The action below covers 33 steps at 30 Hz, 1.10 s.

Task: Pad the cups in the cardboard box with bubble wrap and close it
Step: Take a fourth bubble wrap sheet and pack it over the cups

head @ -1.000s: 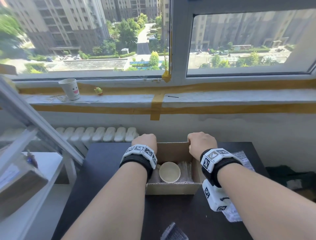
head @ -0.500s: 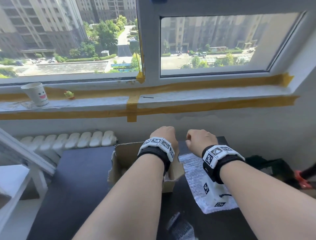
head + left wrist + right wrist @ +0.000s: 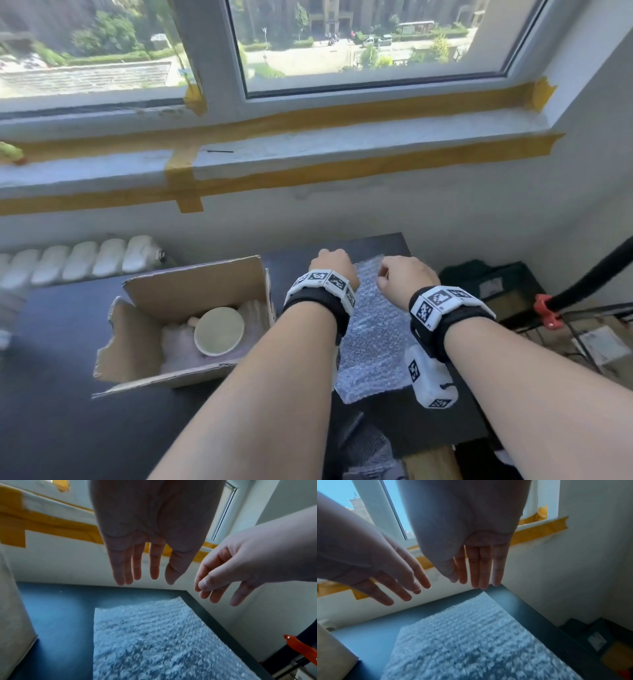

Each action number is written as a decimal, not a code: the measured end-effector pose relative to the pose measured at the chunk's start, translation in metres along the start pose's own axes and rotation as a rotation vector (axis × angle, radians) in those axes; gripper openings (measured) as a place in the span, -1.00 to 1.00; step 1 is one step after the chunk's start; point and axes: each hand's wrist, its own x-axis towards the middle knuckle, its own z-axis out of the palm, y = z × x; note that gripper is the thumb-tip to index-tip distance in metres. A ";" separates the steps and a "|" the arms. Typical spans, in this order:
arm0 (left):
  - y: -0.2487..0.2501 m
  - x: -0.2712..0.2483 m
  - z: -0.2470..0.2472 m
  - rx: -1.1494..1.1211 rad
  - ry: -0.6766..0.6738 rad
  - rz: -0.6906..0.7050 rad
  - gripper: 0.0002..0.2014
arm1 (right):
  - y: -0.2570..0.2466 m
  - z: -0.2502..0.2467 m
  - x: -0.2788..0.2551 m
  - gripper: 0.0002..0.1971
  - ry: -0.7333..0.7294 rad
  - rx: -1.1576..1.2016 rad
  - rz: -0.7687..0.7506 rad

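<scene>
The cardboard box [image 3: 191, 325], at the left centre of the head view on the dark desk [image 3: 68, 428], is open, its flaps up, with a pale cup [image 3: 219, 330] mouth-up inside on what looks like some light wrapping, though the view is too soft to be sure of that. The padding looks at most begun, and the closing is all left to do. The bubble wrap [image 3: 373, 342] lies flat on the desk just right of the box, a whitish, finely pebbled sheet reaching toward the desk's far right corner. Both hands hang over its far end, empty: the left hand [image 3: 147, 536] and the right hand [image 3: 467, 534] have fingers straight and pointing down, not touching the sheet in either wrist view. Picking it up seems the likely step.
</scene>
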 end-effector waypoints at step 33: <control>-0.010 -0.013 -0.020 -0.177 -0.007 -0.178 -0.60 | 0.012 -0.009 -0.004 -0.66 -0.004 0.381 0.106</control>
